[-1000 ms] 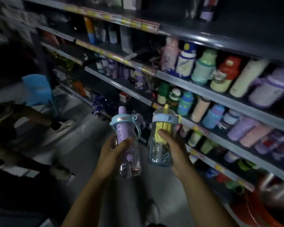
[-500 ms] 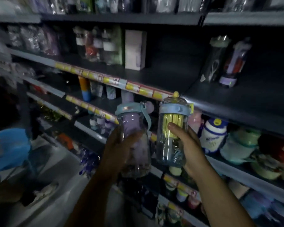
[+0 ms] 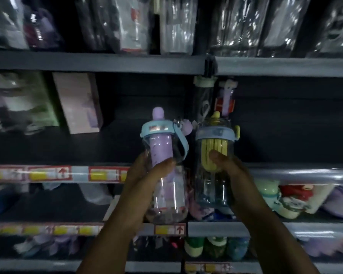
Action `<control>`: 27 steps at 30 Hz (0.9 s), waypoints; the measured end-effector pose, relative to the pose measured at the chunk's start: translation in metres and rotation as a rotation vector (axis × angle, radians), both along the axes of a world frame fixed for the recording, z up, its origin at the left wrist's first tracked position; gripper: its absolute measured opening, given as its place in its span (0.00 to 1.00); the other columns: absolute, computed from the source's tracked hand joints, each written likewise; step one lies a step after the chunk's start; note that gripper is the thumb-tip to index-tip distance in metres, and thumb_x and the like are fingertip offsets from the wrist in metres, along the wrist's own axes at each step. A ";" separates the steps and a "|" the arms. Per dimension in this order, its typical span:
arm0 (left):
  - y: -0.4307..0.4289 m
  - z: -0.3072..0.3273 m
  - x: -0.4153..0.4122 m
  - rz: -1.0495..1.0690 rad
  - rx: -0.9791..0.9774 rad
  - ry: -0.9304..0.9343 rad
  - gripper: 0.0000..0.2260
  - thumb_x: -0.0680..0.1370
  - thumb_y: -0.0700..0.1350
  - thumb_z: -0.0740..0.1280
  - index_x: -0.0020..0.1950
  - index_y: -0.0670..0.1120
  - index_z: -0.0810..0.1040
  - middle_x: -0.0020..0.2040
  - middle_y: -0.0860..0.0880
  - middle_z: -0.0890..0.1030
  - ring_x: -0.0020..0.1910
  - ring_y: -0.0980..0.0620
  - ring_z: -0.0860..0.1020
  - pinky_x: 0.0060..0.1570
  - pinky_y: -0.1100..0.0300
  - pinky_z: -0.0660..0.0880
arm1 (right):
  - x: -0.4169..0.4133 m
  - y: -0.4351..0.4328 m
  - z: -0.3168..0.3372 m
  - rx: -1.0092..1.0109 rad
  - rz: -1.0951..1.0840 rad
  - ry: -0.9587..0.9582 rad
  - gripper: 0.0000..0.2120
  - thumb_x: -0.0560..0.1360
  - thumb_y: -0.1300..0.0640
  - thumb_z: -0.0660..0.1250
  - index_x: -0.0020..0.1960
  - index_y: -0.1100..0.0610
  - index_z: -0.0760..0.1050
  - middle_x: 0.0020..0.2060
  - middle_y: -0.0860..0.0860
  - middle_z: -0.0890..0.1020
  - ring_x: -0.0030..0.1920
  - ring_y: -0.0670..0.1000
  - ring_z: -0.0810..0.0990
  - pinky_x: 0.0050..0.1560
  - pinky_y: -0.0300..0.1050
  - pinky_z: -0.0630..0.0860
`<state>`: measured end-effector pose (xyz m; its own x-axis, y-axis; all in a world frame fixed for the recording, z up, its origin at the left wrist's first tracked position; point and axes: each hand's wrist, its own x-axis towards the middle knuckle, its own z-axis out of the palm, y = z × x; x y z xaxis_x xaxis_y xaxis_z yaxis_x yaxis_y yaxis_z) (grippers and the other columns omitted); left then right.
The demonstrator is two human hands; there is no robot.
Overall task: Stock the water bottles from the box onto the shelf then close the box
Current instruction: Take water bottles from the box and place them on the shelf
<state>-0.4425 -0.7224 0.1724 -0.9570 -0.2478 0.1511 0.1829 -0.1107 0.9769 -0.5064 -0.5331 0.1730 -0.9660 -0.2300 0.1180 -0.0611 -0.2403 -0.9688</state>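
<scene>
My left hand (image 3: 145, 178) grips a clear bottle with a purple straw tube and blue lid (image 3: 164, 155), held upright. Beside it my right hand (image 3: 232, 175) grips a clear bottle with a yellow insert and blue lid (image 3: 215, 155), also upright. Both bottles are raised in front of a dark shelf (image 3: 127, 143) whose middle stretch is bare. At the back of that shelf stand two bottles (image 3: 214, 97), just behind the ones I hold. The box is out of view.
A pale carton (image 3: 77, 103) and wrapped goods (image 3: 18, 99) stand on the left of the same shelf. Wrapped items (image 3: 176, 22) fill the shelf above. Lower shelves hold several coloured bottles (image 3: 297, 198). Price strips (image 3: 48, 173) run along the shelf edges.
Both hands have lifted the two bottles from low near the floor up to the dark shelf. My view has swung up and now faces the shelving squarely.
</scene>
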 end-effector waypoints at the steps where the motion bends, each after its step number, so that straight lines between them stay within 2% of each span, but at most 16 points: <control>1: 0.003 0.007 -0.012 -0.039 0.004 0.006 0.21 0.68 0.55 0.75 0.60 0.54 0.83 0.55 0.47 0.86 0.55 0.46 0.85 0.54 0.47 0.80 | -0.006 0.004 0.008 0.000 -0.009 0.008 0.16 0.70 0.46 0.72 0.56 0.48 0.84 0.53 0.55 0.87 0.54 0.58 0.86 0.58 0.61 0.80; 3: 0.012 0.021 -0.036 -0.082 0.037 -0.025 0.16 0.70 0.53 0.76 0.57 0.52 0.85 0.54 0.44 0.87 0.53 0.42 0.85 0.58 0.40 0.80 | -0.020 0.015 0.024 0.004 -0.034 0.014 0.18 0.71 0.46 0.72 0.58 0.51 0.83 0.53 0.56 0.87 0.53 0.59 0.86 0.56 0.61 0.82; 4: 0.018 0.029 -0.048 -0.097 0.053 -0.054 0.16 0.70 0.53 0.78 0.56 0.51 0.85 0.53 0.43 0.87 0.52 0.41 0.85 0.58 0.40 0.80 | -0.029 0.020 0.031 0.001 -0.054 0.016 0.17 0.72 0.46 0.72 0.58 0.53 0.83 0.52 0.57 0.87 0.52 0.59 0.86 0.54 0.59 0.82; 6: 0.028 0.043 -0.073 -0.122 0.062 -0.105 0.18 0.70 0.53 0.78 0.56 0.46 0.85 0.51 0.42 0.87 0.49 0.41 0.86 0.56 0.44 0.81 | -0.051 0.031 0.044 -0.023 -0.111 -0.007 0.15 0.74 0.49 0.73 0.56 0.56 0.84 0.48 0.57 0.87 0.46 0.58 0.87 0.44 0.52 0.84; 8: 0.036 0.056 -0.102 -0.130 0.070 -0.154 0.16 0.71 0.52 0.77 0.54 0.44 0.86 0.47 0.42 0.87 0.43 0.44 0.86 0.48 0.49 0.82 | -0.081 0.040 0.053 -0.038 -0.151 -0.056 0.16 0.74 0.50 0.75 0.56 0.60 0.84 0.45 0.57 0.87 0.40 0.54 0.86 0.35 0.45 0.81; 10: 0.042 0.066 -0.131 -0.141 0.071 -0.207 0.14 0.72 0.51 0.78 0.52 0.44 0.85 0.45 0.43 0.86 0.39 0.46 0.84 0.43 0.52 0.82 | -0.112 0.043 0.061 -0.026 -0.136 -0.084 0.22 0.71 0.49 0.78 0.58 0.61 0.83 0.47 0.59 0.87 0.41 0.56 0.87 0.37 0.46 0.82; 13: 0.052 0.071 -0.167 -0.184 0.030 -0.260 0.12 0.74 0.51 0.76 0.52 0.45 0.85 0.46 0.43 0.86 0.40 0.46 0.83 0.48 0.52 0.82 | -0.150 0.046 0.063 0.005 -0.158 -0.115 0.37 0.60 0.44 0.83 0.64 0.61 0.80 0.51 0.59 0.87 0.48 0.59 0.88 0.49 0.58 0.84; 15: 0.057 0.069 -0.182 -0.189 0.001 -0.246 0.12 0.74 0.50 0.76 0.52 0.45 0.85 0.46 0.43 0.87 0.38 0.47 0.84 0.45 0.53 0.83 | -0.170 0.049 0.060 0.001 -0.210 -0.075 0.34 0.60 0.47 0.84 0.61 0.61 0.80 0.50 0.58 0.87 0.48 0.59 0.88 0.51 0.61 0.84; 17: 0.059 0.065 -0.191 -0.154 -0.048 -0.189 0.12 0.74 0.49 0.76 0.53 0.44 0.84 0.44 0.44 0.86 0.37 0.48 0.84 0.40 0.56 0.82 | -0.182 0.052 0.058 0.025 -0.261 -0.025 0.33 0.60 0.47 0.84 0.60 0.59 0.81 0.50 0.56 0.87 0.49 0.58 0.87 0.49 0.58 0.85; 21: 0.061 0.052 -0.198 -0.027 -0.114 -0.046 0.27 0.70 0.47 0.81 0.65 0.44 0.74 0.55 0.44 0.84 0.43 0.51 0.85 0.36 0.59 0.81 | -0.193 0.065 0.054 0.058 -0.243 0.047 0.24 0.66 0.50 0.83 0.59 0.56 0.82 0.48 0.52 0.88 0.48 0.52 0.87 0.47 0.49 0.85; 23: 0.060 0.049 -0.203 0.008 -0.103 0.015 0.32 0.69 0.42 0.81 0.68 0.46 0.70 0.58 0.45 0.82 0.44 0.53 0.85 0.37 0.61 0.81 | -0.195 0.070 0.055 0.056 -0.222 0.100 0.20 0.68 0.54 0.82 0.58 0.57 0.83 0.47 0.51 0.88 0.47 0.51 0.87 0.43 0.44 0.83; 25: 0.060 0.048 -0.209 0.017 -0.097 0.051 0.37 0.67 0.39 0.82 0.70 0.48 0.67 0.60 0.46 0.82 0.50 0.52 0.85 0.43 0.56 0.83 | -0.198 0.071 0.055 0.070 -0.216 0.161 0.18 0.69 0.59 0.81 0.57 0.58 0.82 0.46 0.51 0.88 0.43 0.47 0.87 0.38 0.40 0.81; 27: 0.063 0.049 -0.212 0.027 -0.131 0.085 0.38 0.67 0.37 0.82 0.69 0.49 0.65 0.59 0.48 0.81 0.51 0.54 0.85 0.44 0.57 0.83 | -0.203 0.071 0.052 0.083 -0.212 0.229 0.18 0.69 0.62 0.80 0.57 0.59 0.82 0.47 0.51 0.88 0.46 0.47 0.87 0.43 0.41 0.82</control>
